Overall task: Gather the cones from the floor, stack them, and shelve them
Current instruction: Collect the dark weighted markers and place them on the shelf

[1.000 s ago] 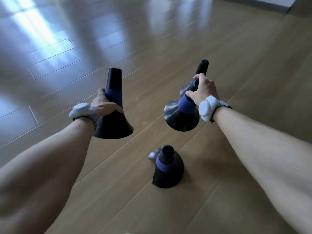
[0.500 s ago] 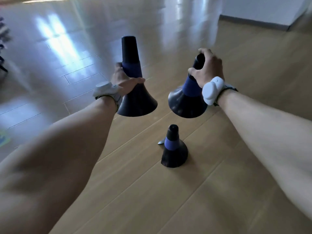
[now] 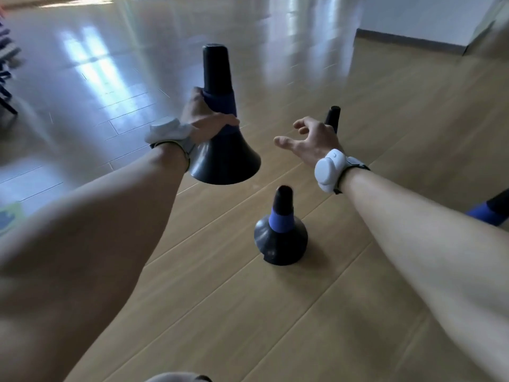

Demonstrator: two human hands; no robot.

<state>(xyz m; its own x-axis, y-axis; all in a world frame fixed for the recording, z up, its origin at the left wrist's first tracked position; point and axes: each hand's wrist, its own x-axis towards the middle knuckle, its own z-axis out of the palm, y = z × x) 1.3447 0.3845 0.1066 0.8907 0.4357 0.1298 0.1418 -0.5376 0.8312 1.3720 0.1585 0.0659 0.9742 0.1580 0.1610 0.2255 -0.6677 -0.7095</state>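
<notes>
My left hand point(image 3: 205, 119) grips a black cone with a blue band point(image 3: 224, 158) around its neck and holds it upright above the floor. My right hand point(image 3: 312, 140) hovers to the right of it, empty, with fingers spread. Just behind that hand the black tip of another cone point(image 3: 332, 117) shows; the hand hides the rest of it. A third cone point(image 3: 281, 235) stands on the wooden floor point(image 3: 275, 326) between my forearms. Part of a further cone point(image 3: 489, 209) shows at the right edge behind my right arm.
A white wall with a dark baseboard point(image 3: 413, 37) closes the room at the top right. A blurred dark frame point(image 3: 7, 78) stands at the left edge, and a green and blue item point(image 3: 9, 217) lies on the floor below it.
My right hand has let go of the cone it held and opened. My left hand still holds its cone. The view has tilted up, showing more of the room.
</notes>
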